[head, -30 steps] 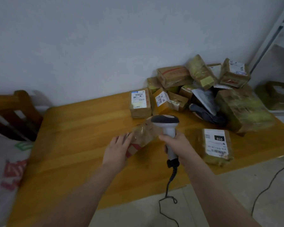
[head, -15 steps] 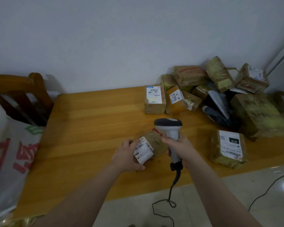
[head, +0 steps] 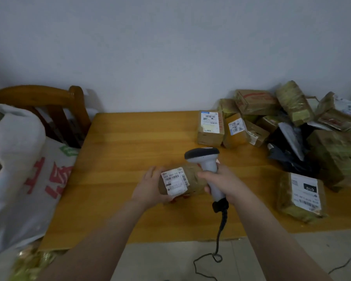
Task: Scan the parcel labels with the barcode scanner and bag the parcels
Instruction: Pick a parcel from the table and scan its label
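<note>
1. One barcode scanner (head: 208, 165) is sitting in the right hand (head: 229, 184).
2. Two separate parcels are showing: held parcel (head: 182, 182) in the left hand (head: 150, 187), flat parcel (head: 302, 197) right of the right hand.
3. Piled parcels (head: 255, 101) beyond are overlapping; count untellable.

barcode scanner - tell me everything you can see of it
The barcode scanner is pistol-shaped, light grey plastic with a dark cap on its head. It stands roughly upright above the table, the right hand gripping its handle. A black cable runs from the handle's base down to the floor. It hides one end of the parcel.
</note>
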